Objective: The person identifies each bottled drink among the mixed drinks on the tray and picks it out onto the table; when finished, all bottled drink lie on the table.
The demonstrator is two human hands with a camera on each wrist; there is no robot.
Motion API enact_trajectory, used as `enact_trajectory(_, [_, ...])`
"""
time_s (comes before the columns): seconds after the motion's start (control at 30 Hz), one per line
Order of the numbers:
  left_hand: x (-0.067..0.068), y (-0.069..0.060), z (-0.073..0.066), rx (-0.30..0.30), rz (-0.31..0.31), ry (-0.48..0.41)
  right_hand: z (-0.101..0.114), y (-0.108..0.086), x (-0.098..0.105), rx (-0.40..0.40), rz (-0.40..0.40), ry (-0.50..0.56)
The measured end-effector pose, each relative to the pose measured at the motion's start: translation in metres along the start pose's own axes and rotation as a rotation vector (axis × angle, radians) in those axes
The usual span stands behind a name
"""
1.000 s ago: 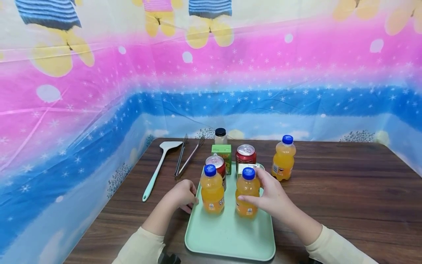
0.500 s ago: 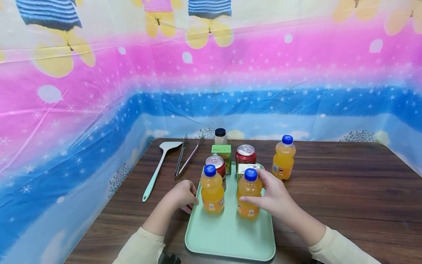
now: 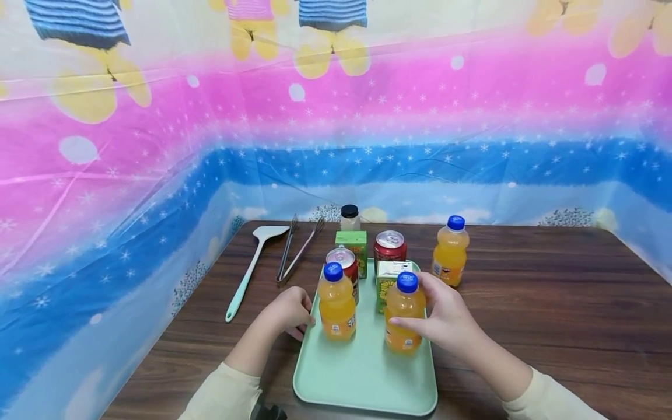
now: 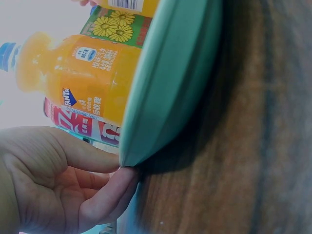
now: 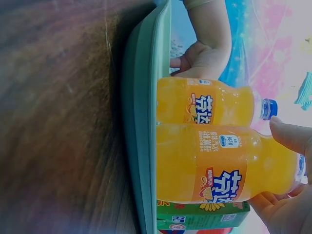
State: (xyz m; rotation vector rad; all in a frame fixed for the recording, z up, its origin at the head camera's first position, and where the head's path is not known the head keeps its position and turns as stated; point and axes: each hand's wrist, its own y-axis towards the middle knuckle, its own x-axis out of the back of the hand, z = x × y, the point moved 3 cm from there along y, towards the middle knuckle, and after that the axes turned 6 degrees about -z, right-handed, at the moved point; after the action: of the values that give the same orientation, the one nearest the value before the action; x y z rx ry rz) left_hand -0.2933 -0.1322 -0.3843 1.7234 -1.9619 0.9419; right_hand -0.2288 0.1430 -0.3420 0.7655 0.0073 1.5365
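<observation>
So the left hand (image 3: pixel 289 309) has the green tray (image 3: pixel 362 382) pinched by its left rim, thumb over fingers, probably just so it doesn't skate around. The right hand (image 3: pixel 448 309) grips an orange soda bottle (image 3: pixel 401 309) round its upper part, over the tray's right half. Holding it up there likely keeps it upright, though the rim hides whether its base is fully down.

A second bottle (image 3: pixel 337 318) stands on the tray's left half, with a red can (image 3: pixel 349 262) behind it; a flowery carton (image 3: pixel 391 270) is behind the gripped one. Looks like somebody's going for rows tbh.

The desk (image 3: pixel 525 291) is dark wood grain. Left of the tray lie a spatula (image 3: pixel 251 274) and tongs (image 3: pixel 299 254); a third bottle (image 3: pixel 450 256) stands off its far right corner. Beyond the tray hangs a pink-and-blue cloth (image 3: pixel 336 128) with snowflakes.
</observation>
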Motion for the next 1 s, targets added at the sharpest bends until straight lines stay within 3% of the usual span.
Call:
enact_trajectory(0.53, [-0.001,0.001,0.002,-0.009,-0.002,-0.004,0.006,-0.019,0.012,0.077,-0.019,-0.026])
enact_trajectory(0.7, [-0.002,0.002,0.002,-0.010,0.002,-0.011,0.011,-0.025,0.012,0.070,-0.003,-0.007])
enact_trajectory(1.0, [-0.001,0.003,0.001,-0.013,-0.002,-0.006,0.027,-0.035,0.010,0.149,0.040,0.067])
